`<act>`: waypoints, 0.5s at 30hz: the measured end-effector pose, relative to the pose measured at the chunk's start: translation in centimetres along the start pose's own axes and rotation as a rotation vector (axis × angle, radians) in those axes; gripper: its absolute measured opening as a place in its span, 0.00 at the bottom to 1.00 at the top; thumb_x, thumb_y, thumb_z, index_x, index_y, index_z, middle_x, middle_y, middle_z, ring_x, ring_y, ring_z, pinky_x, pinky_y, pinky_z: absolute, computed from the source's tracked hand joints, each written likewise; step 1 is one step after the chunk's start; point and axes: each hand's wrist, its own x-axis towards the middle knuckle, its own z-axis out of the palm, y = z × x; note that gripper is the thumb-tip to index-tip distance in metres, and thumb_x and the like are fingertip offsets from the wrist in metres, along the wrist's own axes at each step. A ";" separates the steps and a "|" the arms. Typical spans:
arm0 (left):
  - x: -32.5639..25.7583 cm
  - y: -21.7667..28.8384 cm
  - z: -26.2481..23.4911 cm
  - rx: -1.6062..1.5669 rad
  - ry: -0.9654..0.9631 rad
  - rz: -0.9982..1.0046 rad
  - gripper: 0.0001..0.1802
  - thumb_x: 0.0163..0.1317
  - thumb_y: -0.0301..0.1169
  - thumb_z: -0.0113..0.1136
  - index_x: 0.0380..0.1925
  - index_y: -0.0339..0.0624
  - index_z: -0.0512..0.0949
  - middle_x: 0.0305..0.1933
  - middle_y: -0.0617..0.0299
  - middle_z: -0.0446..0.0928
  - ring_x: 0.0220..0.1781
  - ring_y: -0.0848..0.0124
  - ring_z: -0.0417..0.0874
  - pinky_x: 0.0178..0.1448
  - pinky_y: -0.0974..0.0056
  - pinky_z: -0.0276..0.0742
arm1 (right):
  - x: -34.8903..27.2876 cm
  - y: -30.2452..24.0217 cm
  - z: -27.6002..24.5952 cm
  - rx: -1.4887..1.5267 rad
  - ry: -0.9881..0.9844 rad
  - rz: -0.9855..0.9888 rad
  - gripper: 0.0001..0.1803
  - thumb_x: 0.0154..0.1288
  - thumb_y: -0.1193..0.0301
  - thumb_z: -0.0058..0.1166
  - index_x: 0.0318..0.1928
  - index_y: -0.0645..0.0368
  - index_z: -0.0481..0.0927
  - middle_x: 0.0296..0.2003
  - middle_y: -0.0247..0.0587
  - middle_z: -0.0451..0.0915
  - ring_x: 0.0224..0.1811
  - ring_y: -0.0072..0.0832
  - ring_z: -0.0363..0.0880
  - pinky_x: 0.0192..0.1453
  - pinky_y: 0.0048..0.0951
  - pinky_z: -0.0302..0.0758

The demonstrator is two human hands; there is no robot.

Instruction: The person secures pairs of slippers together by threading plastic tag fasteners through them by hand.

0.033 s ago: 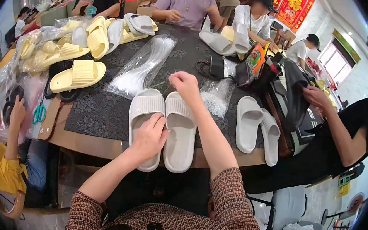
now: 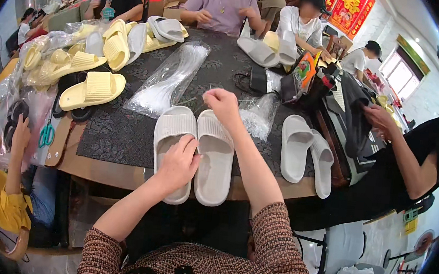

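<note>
A pair of light grey slide slippers stands side by side at the table's near edge, toes pointing away from me. My left hand is closed over the left slipper, its fingertips at the back edge of the ribbed strap and the thumb towards the right slipper. Just above the right slipper's toe, my right hand is raised with thumb and fingers pinched together. Whatever is in that pinch is too thin to make out. Beyond it lie a clear bag of thin white plastic strands and a smaller such bag.
Another grey pair stands to the right. Yellow slippers and grey ones heap up at the left, near teal scissors. A black box with a cable and an orange packet sit far right. Co-workers surround the table.
My hands and the slippers stay almost where they were. Across the table, the co-worker in the purple shirt has shifted both hands slightly.
</note>
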 end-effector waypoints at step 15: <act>0.5 0.5 0.3 0.059 -0.071 0.010 0.20 0.51 0.29 0.63 0.44 0.36 0.71 0.48 0.50 0.70 0.44 0.52 0.75 0.47 0.55 0.73 | -4.4 1.2 -1.3 0.275 -0.004 0.103 0.07 0.59 0.72 0.57 0.34 0.64 0.82 0.25 0.32 0.80 0.27 0.14 0.73 0.33 0.21 0.71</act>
